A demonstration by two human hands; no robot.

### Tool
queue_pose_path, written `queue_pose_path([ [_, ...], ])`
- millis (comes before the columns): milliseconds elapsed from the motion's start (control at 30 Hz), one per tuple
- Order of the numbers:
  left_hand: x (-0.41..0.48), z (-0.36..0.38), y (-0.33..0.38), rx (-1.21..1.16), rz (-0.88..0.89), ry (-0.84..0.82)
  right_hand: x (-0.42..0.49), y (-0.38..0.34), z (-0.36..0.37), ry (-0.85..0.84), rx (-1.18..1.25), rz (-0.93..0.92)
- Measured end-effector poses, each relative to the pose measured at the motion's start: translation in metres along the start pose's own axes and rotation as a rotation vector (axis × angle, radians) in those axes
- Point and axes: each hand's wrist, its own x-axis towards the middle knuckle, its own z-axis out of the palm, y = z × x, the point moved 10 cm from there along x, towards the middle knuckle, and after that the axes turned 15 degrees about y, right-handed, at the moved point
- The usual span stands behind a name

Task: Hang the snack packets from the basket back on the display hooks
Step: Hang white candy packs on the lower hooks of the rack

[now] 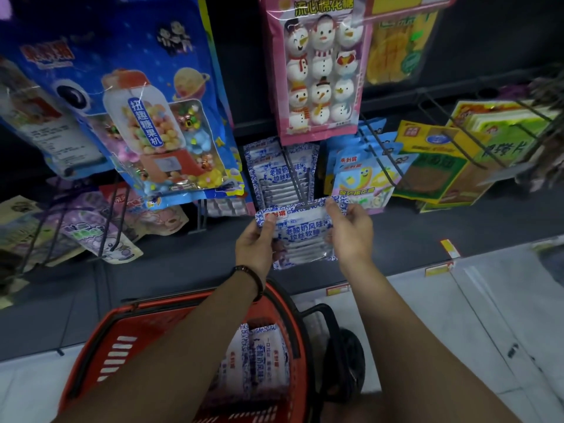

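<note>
Pinching packet (302, 236) corners, left hand (254, 244) and right hand (351, 235) fingers (333, 209) clamped; should align its hole squarely with hook (293, 174).

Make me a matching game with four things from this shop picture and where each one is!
Things:
1. blue-and-white packet
2. snowman pack
3. red basket
4. bead bracelet

Places:
A. around the left wrist
B. down low, beneath the forearms, with more packets inside
C. gripped between the left hand and the right hand
D. hanging high on the display, in pink wrapping

Pairs: 1-C, 2-D, 3-B, 4-A
</note>
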Motion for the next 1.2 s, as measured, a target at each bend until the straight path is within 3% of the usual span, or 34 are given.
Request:
queue_pose_path([
  [367,0.054,0.017,0.004,-0.012,-0.021,0.136,0.017,0.008,0.044,-0.106,0.093,0.030],
  [533,0.075,0.027,0.014,0.031,-0.074,0.165,0.001,-0.025,0.057,-0.197,-0.015,-0.088],
  [700,0.083,0.029,0.019,0.052,-0.052,0.158,0.005,-0.008,0.055,-0.155,-0.005,-0.018],
  [967,0.053,0.000,0.010,0.003,-0.148,0.194,-0.023,0.015,0.043,-0.207,-0.216,-0.056],
  [1100,-0.004,-0.042,0.005,0.204,-0.055,-0.006,-0.066,0.023,0.040,-0.320,-0.480,-0.194],
  [1200,-0.049,-0.083,0.009,0.489,0.208,-0.281,-0.115,0.032,0.059,-0.471,-0.599,-0.307],
])
